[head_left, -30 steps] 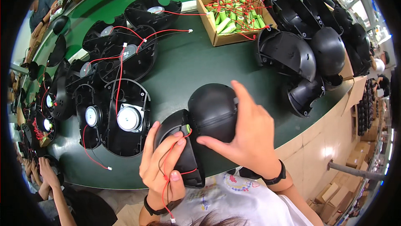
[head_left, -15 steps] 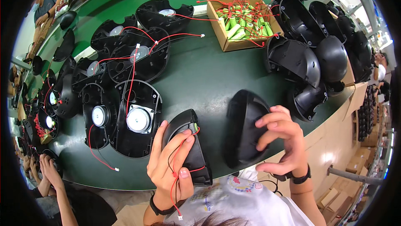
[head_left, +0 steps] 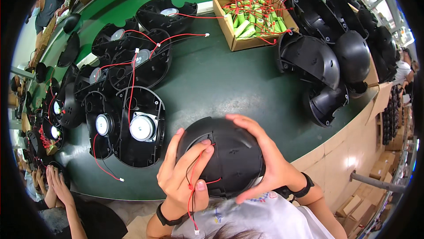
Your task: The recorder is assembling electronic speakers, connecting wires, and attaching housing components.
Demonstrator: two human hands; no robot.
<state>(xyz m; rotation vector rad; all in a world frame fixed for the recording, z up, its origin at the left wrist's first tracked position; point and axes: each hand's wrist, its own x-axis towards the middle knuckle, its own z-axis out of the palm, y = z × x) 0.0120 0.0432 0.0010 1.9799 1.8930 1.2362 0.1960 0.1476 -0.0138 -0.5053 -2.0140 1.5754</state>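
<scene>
Close to my body, two curved black plastic housing halves meet along a seam. My left hand (head_left: 181,179) is closed around the left housing half (head_left: 193,136), fingertips near the seam. Against it, my right hand (head_left: 271,157) grips the larger right housing half (head_left: 236,155), its thumb and fingers spread round the outer edge. Thin red and black wires (head_left: 191,187) come out at the seam, run over my left fingers and end in a small white plug (head_left: 197,232). The inside of the joined housing is hidden.
Open black housings with round speakers (head_left: 142,127) and red wires lie on the left of the green table (head_left: 207,84). At the back, a cardboard box (head_left: 240,44) holds green battery cells. More black shells (head_left: 309,55) are piled right. A co-worker's hands (head_left: 57,186) are at lower left.
My right hand has brought its housing half leftward against the half in my left hand. The two were apart before. The view has shifted slightly.
</scene>
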